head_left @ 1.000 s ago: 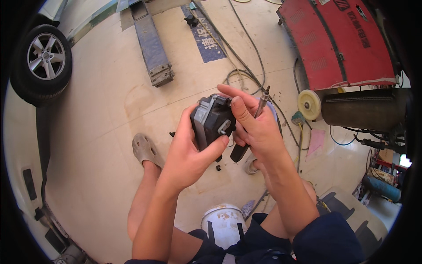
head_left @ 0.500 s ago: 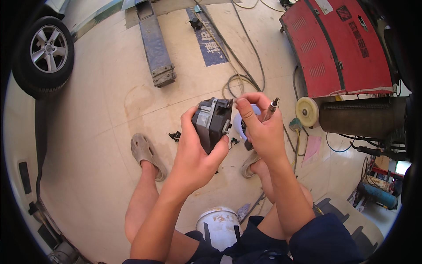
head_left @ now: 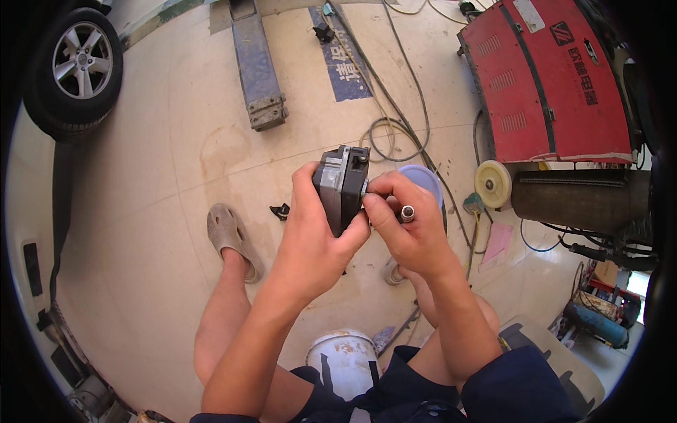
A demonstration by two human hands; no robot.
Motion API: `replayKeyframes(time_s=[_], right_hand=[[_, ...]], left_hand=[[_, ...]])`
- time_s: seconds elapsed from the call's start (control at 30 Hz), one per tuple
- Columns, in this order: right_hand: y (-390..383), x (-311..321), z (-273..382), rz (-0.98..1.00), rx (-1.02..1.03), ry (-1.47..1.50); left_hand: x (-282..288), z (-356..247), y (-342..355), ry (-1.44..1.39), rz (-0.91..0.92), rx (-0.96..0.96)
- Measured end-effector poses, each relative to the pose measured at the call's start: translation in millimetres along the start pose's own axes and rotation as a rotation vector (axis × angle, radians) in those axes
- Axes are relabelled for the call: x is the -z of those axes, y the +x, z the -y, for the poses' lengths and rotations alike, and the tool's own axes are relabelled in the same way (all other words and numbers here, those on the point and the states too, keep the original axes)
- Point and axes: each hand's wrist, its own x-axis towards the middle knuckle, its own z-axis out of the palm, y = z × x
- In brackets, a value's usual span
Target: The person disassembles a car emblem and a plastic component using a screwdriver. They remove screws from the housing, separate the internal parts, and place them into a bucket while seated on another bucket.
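My left hand [head_left: 314,236] is wrapped round a boxy black-and-grey housing [head_left: 340,190], with a pale metal strip across it, held above the floor between my knees. My right hand [head_left: 412,225] is closed at the housing's right side. Its thumb and forefinger pinch close together at a small fitting there; what lies between the fingertips is mostly hidden. A slim metal-tipped hand tool [head_left: 407,213] is tucked in the same hand, its round end showing past the fingers and the rest covered.
Behind my right hand is a lavender round basin [head_left: 431,185]. A white bucket [head_left: 343,352] stands between my legs. A small black bracket [head_left: 281,211] lies on the floor. Farther off are a blue lift arm [head_left: 259,70], looping hoses [head_left: 395,134], a red cabinet [head_left: 550,92] and a car wheel [head_left: 83,63].
My right hand has moved left and down to the housing's side, its fingertips now at the fitting. The tool has tilted, its round end showing. My left hand keeps its hold.
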Motion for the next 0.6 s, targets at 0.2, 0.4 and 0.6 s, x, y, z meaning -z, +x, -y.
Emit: replayKeyframes(time_s=[0.2,0.4,0.6], right_hand=[[-5,-5,9,-0.052,-0.325,0.262],[-1,5,16,0.032,-0.333,0.307],[-2,-2,6,0.093,-0.180,0.228]], left_hand=[[-3,-2,-1,0.046,-0.010,-0.006],[1,-1,0,-0.304,0.035,-0.025],[-2,2,3,-0.352,-0.057,0.045]])
